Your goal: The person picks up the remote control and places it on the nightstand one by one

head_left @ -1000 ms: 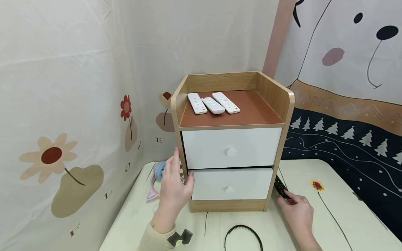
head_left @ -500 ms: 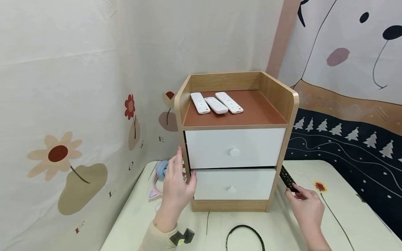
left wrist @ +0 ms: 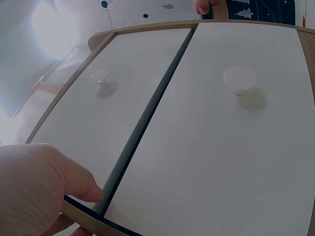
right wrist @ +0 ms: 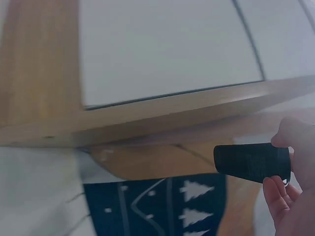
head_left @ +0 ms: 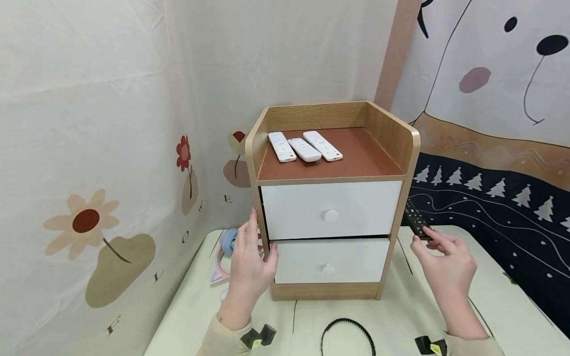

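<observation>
My right hand (head_left: 447, 269) pinches one end of a black remote control (head_left: 416, 220) between thumb and fingers, to the right of a small wooden cabinet (head_left: 327, 291). In the right wrist view, the plain dark back of the remote control (right wrist: 251, 161) shows, raised beside the cabinet's side panel. My left hand (head_left: 249, 262) rests against the cabinet's left side, fingers straight along the panel. Its thumb (left wrist: 81, 184) lies at the front edge, by the gap between the white upper drawer (head_left: 294, 212) and lower drawer (head_left: 298, 267). Both drawers are pushed in, with round white knobs.
Three white remote controls (head_left: 305, 149) lie on the cabinet's brown top. A black toothed headband (head_left: 343, 320) lies in front on the pale cloth. A pink and blue headband (head_left: 228, 242) sits behind my left hand. Printed curtains (head_left: 498, 198) hang close behind and beside.
My right hand has lifted the black remote control up from beside the cabinet's base and moved a little right. The left hand keeps its place on the cabinet's side.
</observation>
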`<state>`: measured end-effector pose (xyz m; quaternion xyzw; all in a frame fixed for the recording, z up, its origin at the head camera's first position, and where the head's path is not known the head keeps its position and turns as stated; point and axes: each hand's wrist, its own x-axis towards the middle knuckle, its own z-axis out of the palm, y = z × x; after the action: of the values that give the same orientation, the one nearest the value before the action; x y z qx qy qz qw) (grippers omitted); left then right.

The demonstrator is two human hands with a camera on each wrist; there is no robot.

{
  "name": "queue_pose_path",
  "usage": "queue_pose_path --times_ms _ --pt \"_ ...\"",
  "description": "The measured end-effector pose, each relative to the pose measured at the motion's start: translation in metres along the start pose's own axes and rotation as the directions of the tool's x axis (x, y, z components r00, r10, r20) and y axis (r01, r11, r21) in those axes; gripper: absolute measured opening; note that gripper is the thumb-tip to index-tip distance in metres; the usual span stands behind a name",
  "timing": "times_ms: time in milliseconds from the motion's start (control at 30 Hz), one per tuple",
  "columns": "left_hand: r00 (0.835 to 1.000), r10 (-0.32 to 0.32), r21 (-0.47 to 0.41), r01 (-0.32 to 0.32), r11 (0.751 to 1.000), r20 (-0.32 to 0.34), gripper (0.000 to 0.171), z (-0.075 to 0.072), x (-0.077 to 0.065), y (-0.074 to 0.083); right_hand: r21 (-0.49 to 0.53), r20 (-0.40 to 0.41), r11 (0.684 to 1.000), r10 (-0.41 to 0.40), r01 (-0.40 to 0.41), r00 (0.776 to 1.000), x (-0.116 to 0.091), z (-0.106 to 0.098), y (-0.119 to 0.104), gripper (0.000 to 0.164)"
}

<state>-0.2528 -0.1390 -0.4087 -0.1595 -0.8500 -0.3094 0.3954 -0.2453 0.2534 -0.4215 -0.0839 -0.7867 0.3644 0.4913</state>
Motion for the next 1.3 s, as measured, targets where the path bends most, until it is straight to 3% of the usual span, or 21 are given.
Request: queue_pose_path --times_ms 233,533,733,1067,1300 --pt "1.000 0.012 -0.007 -0.012 1.000 -0.007 0.094 0.000 0.000 0.000 0.045 -0.026 0.990 -0.130 0.131 0.991 0.033 -0.011 -0.024 0.030" --pt "1.000 0.022 -0.007 -0.022 1.000 -0.016 0.094 0.002 -0.002 -0.001 0.127 -0.135 0.969 -0.194 0.211 0.972 0.065 -0.020 -0.060 0.030" --pt "1.000 0.013 -0.002 -0.014 1.000 -0.014 0.094 0.002 -0.002 -0.001 0.159 -0.184 0.948 -0.247 0.277 0.951 0.076 -0.022 -0.079 0.029" --pt "0.999 0.036 0.002 -0.036 0.999 -0.030 0.093 0.003 -0.002 -0.001 0.171 -0.245 0.940 -0.248 0.294 0.937 0.092 -0.035 -0.100 0.030" --pt "1.000 -0.011 -0.003 0.011 1.000 -0.011 0.092 0.001 0.000 0.001 0.224 -0.299 0.923 -0.239 0.312 0.924 0.094 -0.040 -0.120 0.031"
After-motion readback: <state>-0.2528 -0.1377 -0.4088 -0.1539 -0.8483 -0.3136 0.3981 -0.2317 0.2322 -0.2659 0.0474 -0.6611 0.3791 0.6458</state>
